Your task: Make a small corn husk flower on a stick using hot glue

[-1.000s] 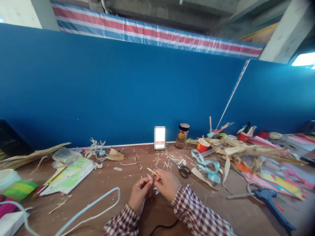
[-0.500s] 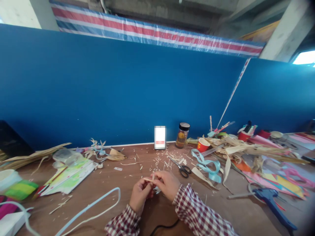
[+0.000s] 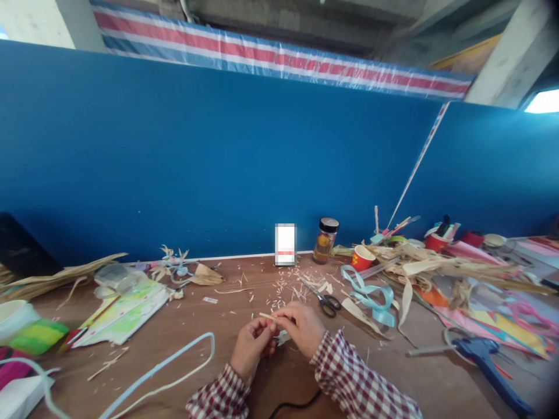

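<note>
Close together over the middle of the table, my two hands work with their fingertips almost touching. My right hand (image 3: pixel 303 329) pinches a thin pale strip (image 3: pixel 266 316), which looks like dried husk and sticks out to the left. Just below it, my left hand (image 3: pixel 253 348) is closed, thumb against fingers; whatever lies in its grip is hidden. A small whitish-blue piece (image 3: pixel 283 336) shows under the right fingers, partly covered. Pale clippings (image 3: pixel 279 291) are scattered beyond the hands. Black-handled scissors (image 3: pixel 327 304) lie behind my right hand.
To the right lie a light blue ribbon (image 3: pixel 384 314), dried husks (image 3: pixel 437 265), a red paper cup (image 3: pixel 362 258) and a blue glue gun (image 3: pixel 484 355). A lidded jar (image 3: pixel 324 241) stands at the back. Leftward are a painted sheet (image 3: pixel 126 314) and a bent blue-white band (image 3: pixel 161 364).
The pale strip, previously between the fingertips of both hands, now points left out of my right hand. My left fingertips have moved slightly right and sit below the strip.
</note>
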Demonstrator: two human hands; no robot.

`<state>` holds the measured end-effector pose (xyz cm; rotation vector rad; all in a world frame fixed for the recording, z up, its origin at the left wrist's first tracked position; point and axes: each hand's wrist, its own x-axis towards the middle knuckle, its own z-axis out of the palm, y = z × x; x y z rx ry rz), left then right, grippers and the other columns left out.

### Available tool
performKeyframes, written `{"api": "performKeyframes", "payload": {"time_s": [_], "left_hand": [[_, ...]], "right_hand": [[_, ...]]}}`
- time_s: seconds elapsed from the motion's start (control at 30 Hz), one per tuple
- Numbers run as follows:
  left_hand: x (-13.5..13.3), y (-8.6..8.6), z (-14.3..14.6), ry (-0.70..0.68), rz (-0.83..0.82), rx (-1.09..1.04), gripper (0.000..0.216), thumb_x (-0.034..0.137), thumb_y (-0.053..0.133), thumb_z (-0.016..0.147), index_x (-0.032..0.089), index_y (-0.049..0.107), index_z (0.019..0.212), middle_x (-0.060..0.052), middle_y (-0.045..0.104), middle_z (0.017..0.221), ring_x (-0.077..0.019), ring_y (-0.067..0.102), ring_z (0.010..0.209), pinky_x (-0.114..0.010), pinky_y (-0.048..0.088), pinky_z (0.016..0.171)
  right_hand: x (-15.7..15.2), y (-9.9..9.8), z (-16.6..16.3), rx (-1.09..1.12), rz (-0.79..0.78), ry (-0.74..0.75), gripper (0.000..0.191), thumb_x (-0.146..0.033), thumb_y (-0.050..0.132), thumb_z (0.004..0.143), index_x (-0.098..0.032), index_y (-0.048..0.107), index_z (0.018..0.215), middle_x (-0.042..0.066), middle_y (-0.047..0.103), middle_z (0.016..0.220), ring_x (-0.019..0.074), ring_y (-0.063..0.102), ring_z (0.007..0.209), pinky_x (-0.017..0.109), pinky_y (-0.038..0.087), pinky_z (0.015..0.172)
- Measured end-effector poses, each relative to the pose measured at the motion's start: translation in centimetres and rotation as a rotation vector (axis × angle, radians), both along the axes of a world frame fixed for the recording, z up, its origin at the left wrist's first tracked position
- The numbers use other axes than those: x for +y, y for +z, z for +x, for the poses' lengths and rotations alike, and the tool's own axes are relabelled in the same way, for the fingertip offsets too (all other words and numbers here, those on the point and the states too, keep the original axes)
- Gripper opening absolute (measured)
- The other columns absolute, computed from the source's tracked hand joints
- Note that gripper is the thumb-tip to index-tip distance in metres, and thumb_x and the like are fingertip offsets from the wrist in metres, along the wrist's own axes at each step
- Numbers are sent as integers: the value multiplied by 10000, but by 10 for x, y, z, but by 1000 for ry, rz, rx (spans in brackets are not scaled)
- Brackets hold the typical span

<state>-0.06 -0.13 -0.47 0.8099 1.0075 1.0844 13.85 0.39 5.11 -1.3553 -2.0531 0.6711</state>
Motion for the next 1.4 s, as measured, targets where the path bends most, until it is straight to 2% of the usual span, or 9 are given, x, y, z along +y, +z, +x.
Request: {"api": "performKeyframes", "payload": {"time_s": [0.13, 0.33, 0.43, 0.6, 0.77, 0.93, 1.03, 1.2, 1.4], "left_hand": [[0, 1, -2, -91, 44, 33, 332, 388, 641, 631, 139, 589, 843, -9, 602, 681, -76, 506, 491, -189, 413, 432], [0, -2, -2, -132, 78, 118, 282, 405, 622, 636, 126, 587, 660, 1, 582, 576, -76, 479, 434, -205, 411, 426], [-1, -3, -2, -127, 119, 154, 284, 411, 611, 643, 128, 583, 648, 1, 578, 563, -80, 475, 422, -207, 401, 418], [-3, -4, -1, -123, 167, 191, 275, 407, 582, 675, 135, 569, 641, 11, 557, 530, -76, 457, 409, -196, 378, 407], [-4, -2, -2, -110, 178, 210, 288, 410, 570, 687, 133, 559, 606, 20, 533, 487, -60, 414, 375, -173, 325, 372], [-5, 1, -3, -98, 178, 172, 294, 414, 574, 686, 124, 597, 641, 17, 535, 492, -55, 409, 371, -170, 317, 369], [-3, -1, -3, -45, 152, 124, 298, 419, 570, 690, 125, 612, 695, 16, 543, 512, -55, 412, 383, -171, 330, 377], [-2, -2, -2, -29, 137, 96, 298, 427, 600, 656, 130, 584, 648, 17, 544, 505, -60, 418, 385, -175, 333, 378], [-1, -1, -2, -36, 128, 122, 314, 443, 605, 640, 137, 547, 604, 19, 540, 495, -61, 411, 376, -179, 327, 372]], "right_hand": [[-2, 1, 2, 12, -28, 10, 227, -297, 445, 830, -255, 658, 895, 9, 631, 802, 129, 543, 756, 223, 371, 675], [-3, -1, 5, 6, -62, 19, 236, -302, 440, 828, -223, 659, 866, 14, 624, 810, 133, 538, 778, 228, 371, 688], [-2, -5, 7, 9, -63, 13, 219, -295, 465, 815, -217, 639, 923, 21, 613, 863, 134, 533, 824, 230, 370, 728], [-3, -5, 5, -107, -51, 45, 269, -306, 421, 837, -210, 658, 753, 7, 576, 769, 112, 519, 721, 212, 362, 655], [-1, -6, 2, -178, 14, 19, 265, -290, 406, 843, -231, 653, 771, -2, 572, 786, 108, 517, 717, 206, 360, 638], [15, -5, 20, -277, 57, -163, 278, -268, 377, 848, -204, 647, 833, 40, 590, 828, 140, 540, 750, 247, 387, 684], [19, 0, 31, -179, 46, -197, 281, -281, 381, 846, -183, 643, 875, 56, 610, 847, 158, 550, 799, 270, 402, 735], [5, 3, 16, 11, -69, -64, 269, -330, 472, 794, -202, 610, 986, 40, 631, 898, 175, 569, 831, 289, 426, 728], [-4, 4, -4, 81, -71, 8, 184, -249, 464, 794, -185, 629, 841, 18, 644, 831, 144, 572, 800, 252, 408, 741]]}}
